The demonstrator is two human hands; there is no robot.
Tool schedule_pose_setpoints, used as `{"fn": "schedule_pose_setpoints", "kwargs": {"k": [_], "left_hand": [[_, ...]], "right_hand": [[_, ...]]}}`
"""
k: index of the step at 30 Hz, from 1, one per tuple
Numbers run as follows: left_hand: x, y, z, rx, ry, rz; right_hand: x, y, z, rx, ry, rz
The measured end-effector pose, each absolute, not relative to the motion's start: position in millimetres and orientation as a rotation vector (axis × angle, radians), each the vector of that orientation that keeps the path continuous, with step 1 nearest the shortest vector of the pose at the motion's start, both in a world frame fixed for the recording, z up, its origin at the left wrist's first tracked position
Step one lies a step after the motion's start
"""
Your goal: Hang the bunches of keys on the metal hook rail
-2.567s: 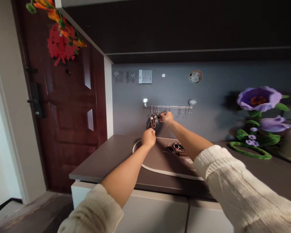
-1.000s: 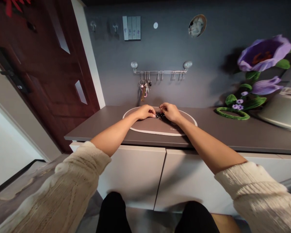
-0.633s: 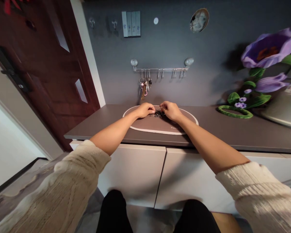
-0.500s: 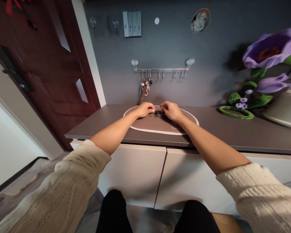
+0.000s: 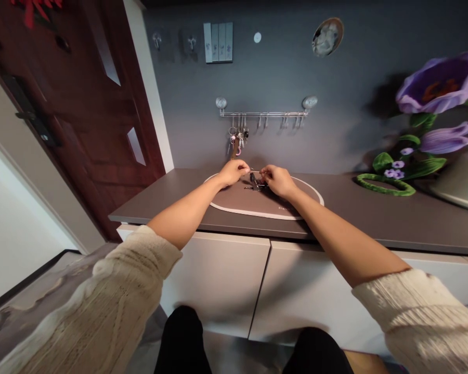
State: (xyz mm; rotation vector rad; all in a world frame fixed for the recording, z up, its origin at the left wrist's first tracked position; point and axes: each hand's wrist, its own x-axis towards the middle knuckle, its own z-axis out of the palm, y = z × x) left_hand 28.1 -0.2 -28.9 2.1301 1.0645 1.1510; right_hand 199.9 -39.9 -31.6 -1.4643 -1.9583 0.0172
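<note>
Over the brown oval mat (image 5: 249, 205) with its pale rim, both my hands are held close together. My left hand (image 5: 232, 173) pinches the left end of a thin metal ring or wire, seemingly a key ring (image 5: 255, 171). Thumb and fingers of my right hand (image 5: 277, 182) are closed on its other side. Below and between the hands is a bunch of keys (image 5: 256, 183) with dark and silvery pieces, partly covered by my right fingers. Single keys are too small to make out.
Behind, a clear hook rail (image 5: 265, 114) on the grey wall carries another bunch of keys (image 5: 239, 137). A purple flower decoration (image 5: 444, 137) and a green ring (image 5: 386, 185) are at right on the counter (image 5: 354, 218). A dark red door (image 5: 89, 135) stands left.
The hands have drawn slightly apart and up, and a thin line now shows between them. The keys below them have shifted to hang more upright. The view has tilted a little.
</note>
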Motion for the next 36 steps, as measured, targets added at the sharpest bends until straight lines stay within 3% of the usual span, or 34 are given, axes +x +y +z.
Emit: {"fn": "schedule_pose_setpoints", "kwargs": {"k": [8, 25, 36], "left_hand": [[28, 1, -27, 1.856, 0.925, 1.21], [36, -4, -29, 1.524, 0.652, 1.166], [41, -4, -31, 1.541, 0.71, 1.209]], "right_hand": [[196, -41, -31, -1.357, -1.866, 0.121], [189, -39, -31, -0.977, -1.568, 0.655], [190, -39, -31, -1.004, -1.55, 0.647]]}}
